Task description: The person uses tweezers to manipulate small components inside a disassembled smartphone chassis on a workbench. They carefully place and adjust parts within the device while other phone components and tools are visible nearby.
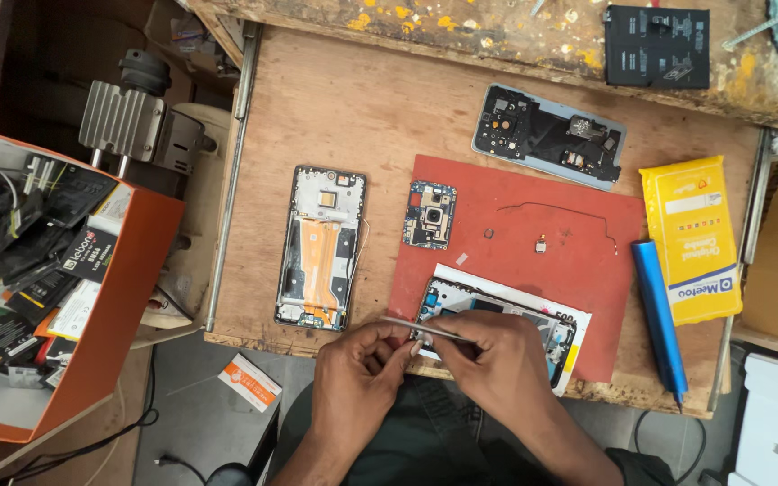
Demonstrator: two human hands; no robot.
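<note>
My right hand (497, 355) holds thin metal tweezers (411, 325) whose tips point left, over the near left corner of an opened phone frame (533, 315) lying on a red mat (533, 216). My left hand (357, 364) sits beside it with fingers pinched together at the frame's corner; whether a small part is between them I cannot tell. On the mat lie a small circuit board with a camera module (429, 214), a thin curved cable (560, 211) and a tiny component (540, 244).
A second opened phone with an orange flex cable (320, 246) lies left on the wooden board. A phone back cover (549, 135), a black battery (657, 45), a yellow packet (691, 236), a blue tool (659, 319) and an orange box of parts (110, 297) surround the mat.
</note>
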